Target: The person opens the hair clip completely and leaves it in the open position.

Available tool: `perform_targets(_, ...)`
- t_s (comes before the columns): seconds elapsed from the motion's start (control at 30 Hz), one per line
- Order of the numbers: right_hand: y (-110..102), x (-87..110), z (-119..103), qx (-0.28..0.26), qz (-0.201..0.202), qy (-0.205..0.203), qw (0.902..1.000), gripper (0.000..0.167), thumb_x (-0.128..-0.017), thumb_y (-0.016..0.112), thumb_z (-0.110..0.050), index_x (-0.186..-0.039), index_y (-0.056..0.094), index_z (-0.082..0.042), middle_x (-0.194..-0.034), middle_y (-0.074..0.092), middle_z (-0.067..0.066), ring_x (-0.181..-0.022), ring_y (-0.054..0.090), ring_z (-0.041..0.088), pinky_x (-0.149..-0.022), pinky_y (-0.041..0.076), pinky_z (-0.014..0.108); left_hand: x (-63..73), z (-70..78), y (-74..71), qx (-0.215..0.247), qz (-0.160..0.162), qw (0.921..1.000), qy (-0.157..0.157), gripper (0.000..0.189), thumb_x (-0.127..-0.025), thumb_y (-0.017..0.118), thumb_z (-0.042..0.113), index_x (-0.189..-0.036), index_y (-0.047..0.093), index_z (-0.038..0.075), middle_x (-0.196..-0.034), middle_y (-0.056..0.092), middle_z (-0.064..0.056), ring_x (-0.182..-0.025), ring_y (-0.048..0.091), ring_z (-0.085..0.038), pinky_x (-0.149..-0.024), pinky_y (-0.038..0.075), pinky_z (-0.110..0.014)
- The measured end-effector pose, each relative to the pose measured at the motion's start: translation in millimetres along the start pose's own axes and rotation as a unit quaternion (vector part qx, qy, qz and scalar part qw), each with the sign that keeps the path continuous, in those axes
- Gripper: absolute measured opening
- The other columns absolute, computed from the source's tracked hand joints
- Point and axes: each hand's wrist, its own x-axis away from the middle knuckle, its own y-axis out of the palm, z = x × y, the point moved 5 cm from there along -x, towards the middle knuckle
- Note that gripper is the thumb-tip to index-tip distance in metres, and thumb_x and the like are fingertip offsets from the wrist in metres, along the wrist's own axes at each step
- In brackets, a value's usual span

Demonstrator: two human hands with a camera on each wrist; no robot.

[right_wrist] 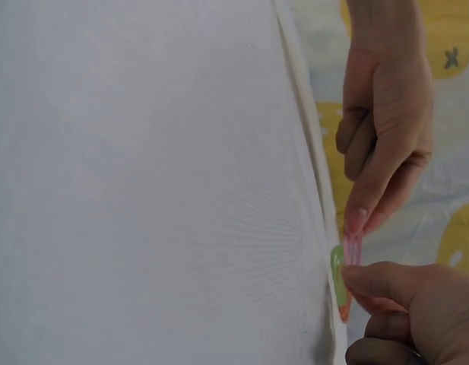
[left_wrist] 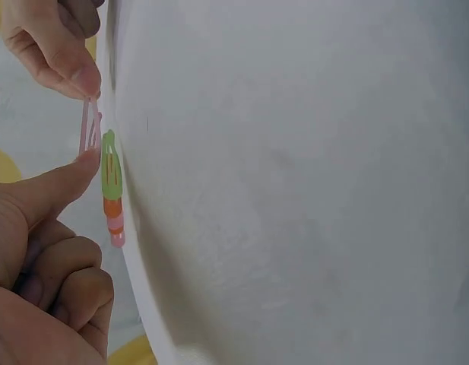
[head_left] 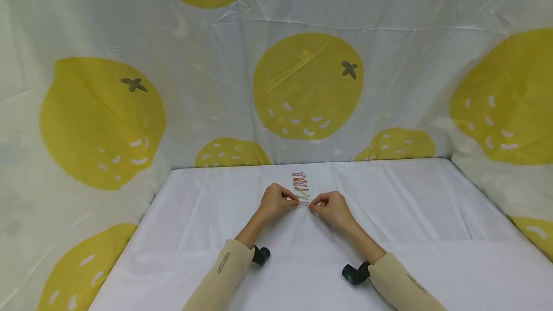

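A pink rubber band [left_wrist: 83,125] spans the small gap between my two hands, just above or on the white tablecloth; which of the two I cannot tell. My left hand [head_left: 276,203] pinches one end between thumb and fingertips. At the other end, my right hand [head_left: 333,209] grips it the same way, the remaining fingers curled in. Right beside the pink one lies a green rubber band [left_wrist: 111,175]. Beyond it an orange band [head_left: 301,189] and several more pink and orange bands run in a column away from me.
The white-covered table [head_left: 207,272] reaches forward to a lemon-print curtain [head_left: 216,85] that stands behind and at both sides. A black wrist camera [head_left: 261,256] sits at the left sleeve, another black camera [head_left: 356,274] at the right sleeve.
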Motion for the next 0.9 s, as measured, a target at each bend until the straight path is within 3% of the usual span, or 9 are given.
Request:
perform_targets(0.17, -0.5, -2.4, 1.5, -0.016, 0.004, 0.011, 0.9998, 0.004, -0.084, 0.082, -0.007, -0.081, 0.081, -0.005, -0.053, 0.044, -0.008, -0.05, 0.038, 0.004, -0.049, 0.028, 0.02, -1.5, -1.5, -0.5, 0.016, -0.006, 0.9997, -0.016, 0.007, -0.085, 0.084, 0.008, -0.083, 0.083, 0.002, -0.056, 0.047, 0.008, -0.056, 0.039, -0.007, -0.053, 0.029, -0.02)
perform_targets(0.3, -1.7, -3.4, 2.3, -0.038, 0.0, 0.003, 0.9993, 0.004, -0.086, 0.082, -0.009, -0.089, 0.081, -0.006, -0.058, 0.044, -0.006, -0.052, 0.037, 0.003, -0.052, 0.03, 0.02, 1.3, -1.1, -2.7, 0.041, -0.012, 0.9981, -0.045, 0.014, -0.087, 0.082, 0.011, -0.088, 0.081, -0.003, -0.059, 0.05, 0.007, -0.058, 0.042, -0.007, -0.055, 0.032, -0.02)
perform_targets(0.5, -1.5, -1.5, -1.0, -0.05, -0.01, -0.037, 0.998, 0.007, -0.087, 0.083, -0.011, -0.094, 0.084, -0.01, -0.057, 0.046, -0.006, -0.053, 0.037, 0.0, -0.053, 0.03, 0.019, 7.3, -6.3, -3.3, 0.066, -0.02, 0.9926, -0.1, 0.021, -0.088, 0.081, 0.015, -0.09, 0.079, -0.006, -0.071, 0.063, 0.002, -0.066, 0.05, -0.008, -0.059, 0.04, -0.02)
perform_targets(0.67, -1.2, 0.0, -5.6, -0.049, -0.014, -0.08, 0.9955, 0.008, -0.084, 0.086, -0.012, -0.092, 0.085, -0.009, -0.063, 0.062, -0.003, -0.055, 0.039, 0.0, -0.053, 0.032, 0.017, 11.4, -10.4, -4.4, 0.086, -0.032, 0.986, -0.139, 0.022, -0.086, 0.08, 0.018, -0.088, 0.081, -0.003, -0.086, 0.073, -0.001, -0.075, 0.051, -0.011, -0.063, 0.04, -0.023)
perform_targets(0.8, -3.7, 0.0, -9.9, -0.042, -0.009, -0.105, 0.9936, 0.008, -0.084, 0.086, -0.013, -0.09, 0.084, -0.009, -0.072, 0.072, 0.003, -0.058, 0.041, 0.0, -0.055, 0.034, 0.018, 12.4, -10.0, -6.0, 0.096, -0.051, 0.9836, -0.144, 0.025, -0.087, 0.08, 0.023, -0.091, 0.082, -0.002, -0.082, 0.068, 0.002, -0.075, 0.049, -0.012, -0.064, 0.039, -0.024)
perform_targets(0.9, -6.2, -0.2, -11.6, -0.037, -0.008, -0.1, 0.9943, 0.007, -0.085, 0.085, -0.015, -0.09, 0.084, -0.009, -0.076, 0.076, 0.005, -0.061, 0.046, 0.001, -0.057, 0.038, 0.018, 12.0, -8.4, -5.5, 0.1, -0.071, 0.9851, -0.121, 0.024, -0.088, 0.082, 0.024, -0.094, 0.082, 0.0, -0.071, 0.057, 0.006, -0.069, 0.046, -0.01, -0.062, 0.037, -0.024)
